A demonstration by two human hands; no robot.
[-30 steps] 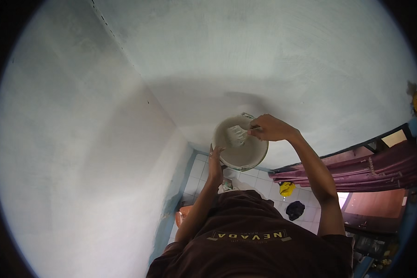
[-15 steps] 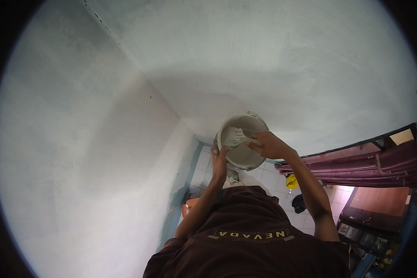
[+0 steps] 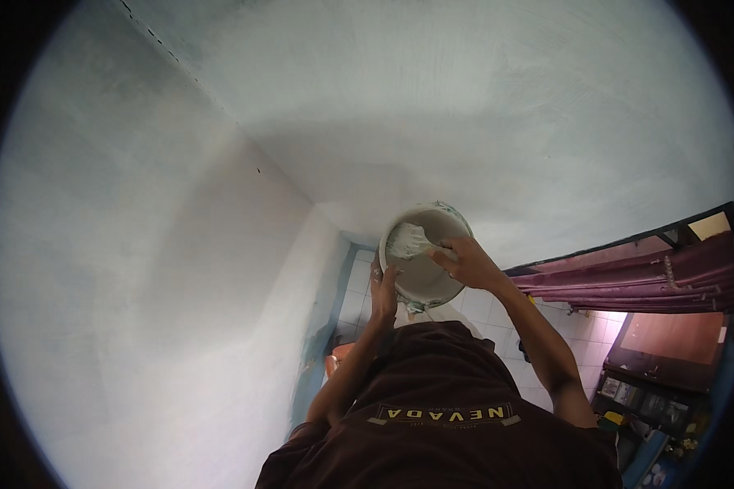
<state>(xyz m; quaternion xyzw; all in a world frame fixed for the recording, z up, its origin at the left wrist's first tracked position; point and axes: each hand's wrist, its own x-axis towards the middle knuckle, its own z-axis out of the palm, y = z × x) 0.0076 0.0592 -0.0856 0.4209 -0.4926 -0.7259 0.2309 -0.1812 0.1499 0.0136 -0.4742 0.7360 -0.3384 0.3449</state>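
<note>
While the left hand (image 3: 382, 295) still grips the bucket (image 3: 422, 254), right-hand (image 3: 467, 262) fingers have dipped the clasped brush (image 3: 408, 241) deeper.

A band of pale block letters with a thin line under it (image 3: 443, 414) runs across the dark brown shirt, low in the middle. Far down on the right, a few small boxes in pale and yellow colours (image 3: 640, 401) sit on a dark shelf (image 3: 669, 391) — too tiny and blurry to tell more. No signs or screens show.
</note>
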